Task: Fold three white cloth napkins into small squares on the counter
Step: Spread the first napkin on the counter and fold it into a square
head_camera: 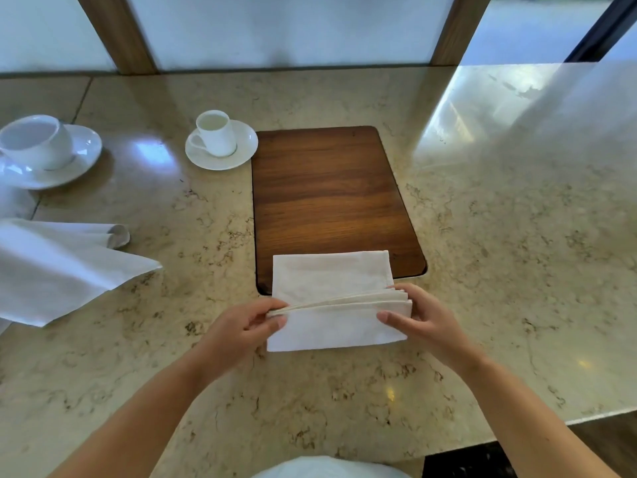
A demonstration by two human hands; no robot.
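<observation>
A white cloth napkin (331, 281) lies partly folded in front of me, its far half resting on the near end of a wooden board. The near half (334, 326) is doubled over, showing several layered edges along the fold. My left hand (248, 322) pinches the left end of that folded edge. My right hand (424, 315) grips the right end, thumb on top of the cloth. Another white napkin (58, 267) lies loosely spread at the left of the marble counter (517, 236), one corner rolled up.
A dark wooden board (327, 194) is set into the counter ahead of me. A small white cup on a saucer (220, 139) stands at its far left corner. A larger cup and saucer (41, 150) stand at the far left. The counter's edge drops off at the lower right.
</observation>
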